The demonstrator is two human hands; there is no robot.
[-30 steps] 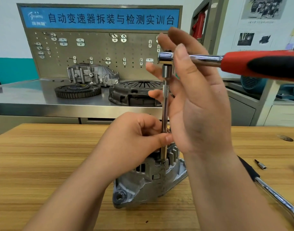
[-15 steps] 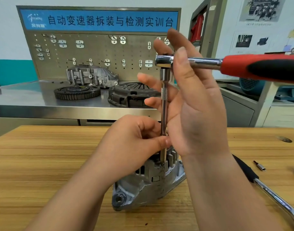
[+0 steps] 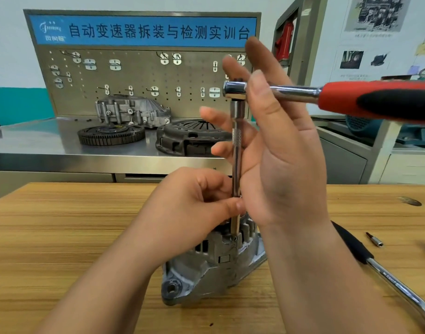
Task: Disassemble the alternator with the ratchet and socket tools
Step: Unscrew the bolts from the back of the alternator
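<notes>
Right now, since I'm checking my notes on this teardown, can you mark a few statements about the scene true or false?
1. The left hand pinches the extension bar just above the alternator. True.
2. The red-and-black ratchet handle points left. False: it points right.
3. The alternator sits on the steel bench. False: it sits on the wooden table.
4. A second chrome tool with a black grip lies right of the alternator. True.
5. The right hand is clenched in a fist. False: its fingers are straight and spread beside the ratchet head.
</notes>
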